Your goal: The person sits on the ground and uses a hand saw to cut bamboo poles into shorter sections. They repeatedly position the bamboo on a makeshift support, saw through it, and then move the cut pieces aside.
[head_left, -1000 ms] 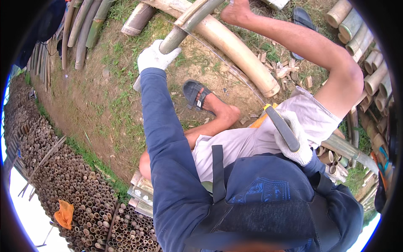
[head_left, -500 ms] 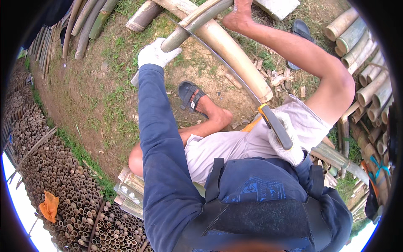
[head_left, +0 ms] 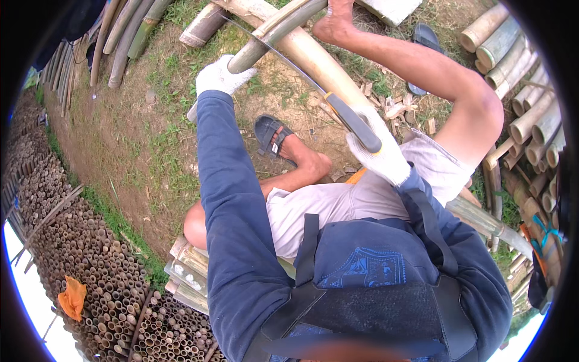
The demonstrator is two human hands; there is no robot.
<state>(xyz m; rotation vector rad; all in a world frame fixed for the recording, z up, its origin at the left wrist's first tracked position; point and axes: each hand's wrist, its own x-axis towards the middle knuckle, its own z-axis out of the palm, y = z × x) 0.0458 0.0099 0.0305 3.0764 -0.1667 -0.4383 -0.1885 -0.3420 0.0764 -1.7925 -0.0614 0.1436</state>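
Note:
My left hand (head_left: 218,77), in a white glove, is closed round the near end of a greenish bamboo pole (head_left: 280,33). This pole lies across a thicker pale bamboo log (head_left: 329,66). In my right hand (head_left: 386,154), also gloved, is the grey and yellow handle of a handsaw (head_left: 356,123). Its thin blade crosses the pole just beyond my left hand, and the blade's tip sticks out past the far side. Whether the teeth sit inside a cut cannot be made out. My bare right foot (head_left: 335,24) is up against the pole's farther part.
Wood chips (head_left: 398,108) lie by the log. A loose sandal (head_left: 427,37) is beyond my raised leg. Cut bamboo poles (head_left: 534,130) are stacked at the right. Many bamboo ends (head_left: 90,247) fill the lower left, with an orange cloth (head_left: 72,297) on them.
My right hand has moved forward and up-left from beside my thigh, pushing the saw farther across the pole. My left hand keeps its grip on the bamboo.

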